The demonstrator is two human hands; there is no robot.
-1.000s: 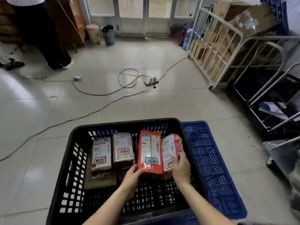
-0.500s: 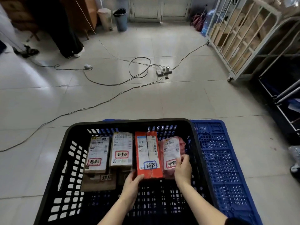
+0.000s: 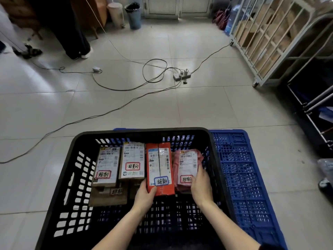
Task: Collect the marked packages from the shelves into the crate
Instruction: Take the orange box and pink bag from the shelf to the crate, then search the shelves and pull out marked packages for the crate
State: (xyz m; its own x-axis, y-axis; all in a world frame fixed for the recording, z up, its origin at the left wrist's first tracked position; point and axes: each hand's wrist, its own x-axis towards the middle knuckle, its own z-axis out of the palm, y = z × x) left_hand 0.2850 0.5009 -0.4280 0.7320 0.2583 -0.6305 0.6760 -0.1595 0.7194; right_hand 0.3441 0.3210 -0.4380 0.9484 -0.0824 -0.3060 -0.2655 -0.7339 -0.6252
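Left hand [image 3: 144,197]: I see its fingers gripping the red box [image 3: 160,168] at its near end.
Right hand [image 3: 201,186]: fingers curled round the pink bag [image 3: 185,165].
Crate [image 3: 144,131]: holds both.

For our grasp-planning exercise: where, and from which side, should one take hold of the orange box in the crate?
Probably its near short end, from the near side: the orange box sits between a cardboard box and the pink bag, leaving only that end, at the left hand, free.
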